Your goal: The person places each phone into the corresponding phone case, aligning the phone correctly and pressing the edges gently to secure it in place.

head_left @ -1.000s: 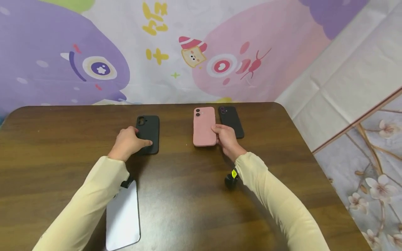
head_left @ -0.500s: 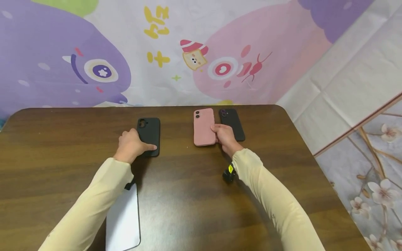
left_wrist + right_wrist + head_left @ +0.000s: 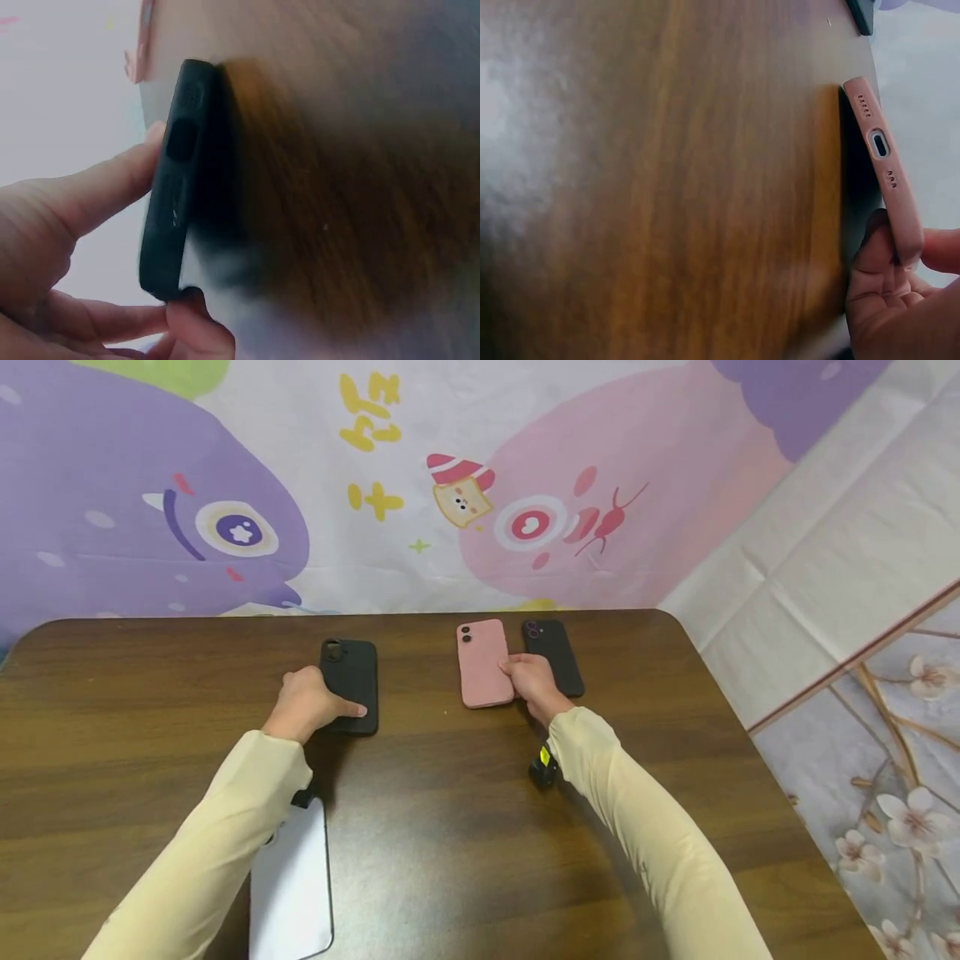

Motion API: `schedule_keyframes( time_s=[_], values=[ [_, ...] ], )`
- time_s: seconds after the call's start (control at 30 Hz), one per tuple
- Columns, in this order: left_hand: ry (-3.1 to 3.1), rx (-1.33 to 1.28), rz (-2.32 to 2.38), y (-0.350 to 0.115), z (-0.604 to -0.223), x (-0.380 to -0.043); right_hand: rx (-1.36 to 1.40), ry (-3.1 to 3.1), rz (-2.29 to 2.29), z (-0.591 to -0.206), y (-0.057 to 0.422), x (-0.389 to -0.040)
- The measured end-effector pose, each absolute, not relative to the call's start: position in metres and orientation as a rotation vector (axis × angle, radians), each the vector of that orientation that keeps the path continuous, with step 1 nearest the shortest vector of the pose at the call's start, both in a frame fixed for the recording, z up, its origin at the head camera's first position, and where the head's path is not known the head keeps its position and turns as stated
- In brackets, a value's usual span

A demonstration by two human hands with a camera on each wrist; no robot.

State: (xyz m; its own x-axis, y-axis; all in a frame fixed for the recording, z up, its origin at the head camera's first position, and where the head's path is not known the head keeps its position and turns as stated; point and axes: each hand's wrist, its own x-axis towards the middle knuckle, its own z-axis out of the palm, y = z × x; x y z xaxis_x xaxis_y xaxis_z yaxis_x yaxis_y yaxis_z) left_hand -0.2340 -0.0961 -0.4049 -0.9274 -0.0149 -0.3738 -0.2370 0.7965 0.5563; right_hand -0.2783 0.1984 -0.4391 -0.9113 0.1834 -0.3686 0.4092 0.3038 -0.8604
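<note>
My left hand (image 3: pixel 303 702) pinches the black case (image 3: pixel 356 672) between thumb and curled fingers; my right hand (image 3: pixel 536 685) pinches the pink phone (image 3: pixel 482 662), fingers underneath.

Bright, even light is filling the head view, glare is sheening the counter (image 3: pixel 427 852) nearer than the left hand (image 3: pixel 303 703) and right hand (image 3: pixel 534 681), and shadow is pooling just below the left. Left wrist: the backdrop (image 3: pixel 67 97) is washing out behind the hand, the counter is blurring. Right wrist: pale glare is blooming well left of the hand.
</note>
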Motion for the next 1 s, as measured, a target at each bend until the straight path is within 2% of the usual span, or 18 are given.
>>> schedule_keyframes(
  time_s=[0.3, 0.67, 1.0],
  values=[
    [2.598, -0.219, 0.933, -0.112, -0.398, -0.236, 0.500, 2.593, -1.332, -0.434, 0.199, -0.279],
    [2.509, -0.279, 1.145, -0.125, -0.399, -0.235, 0.306, 2.867, -0.829, -0.427, 0.187, -0.276],
    [2.400, -0.173, 1.398, -0.139, -0.403, -0.224, 0.289, 2.849, -0.724, -0.424, 0.181, -0.274]
  ],
)
